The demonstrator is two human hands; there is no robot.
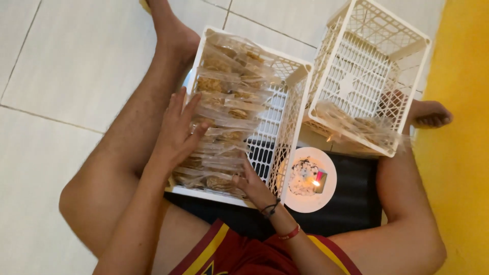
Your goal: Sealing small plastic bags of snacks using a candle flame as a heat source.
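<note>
Clear snack packets fill the white crate between my legs on the tiled floor, my left hand pressing flat and open on them, my right hand curled around the nearest packet's edge.

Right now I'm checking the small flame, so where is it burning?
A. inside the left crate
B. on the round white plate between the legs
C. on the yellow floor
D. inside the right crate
B: the small flame burns on the round white plate, beside the packed crate.
</note>
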